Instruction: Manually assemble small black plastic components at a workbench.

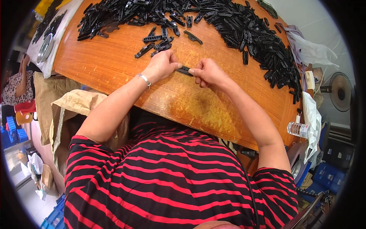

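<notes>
Between my two hands, just above the wooden table, is a small black plastic part, long and narrow with a ribbed face. My left hand pinches its left end between thumb and fingers. At its right end, my right hand grips it the same way, the other fingers curled under. Beyond my left hand lies a small group of similar black parts. One single curved black part rests apart, a little farther off. A great heap of black parts curves across the far side and down the right.
A clear plastic bottle is by the table's right edge, near a white plastic bag. An electric fan stands farther right. Left of the table hangs an open woven sack. Another person is at the far left beside a metal bowl.
</notes>
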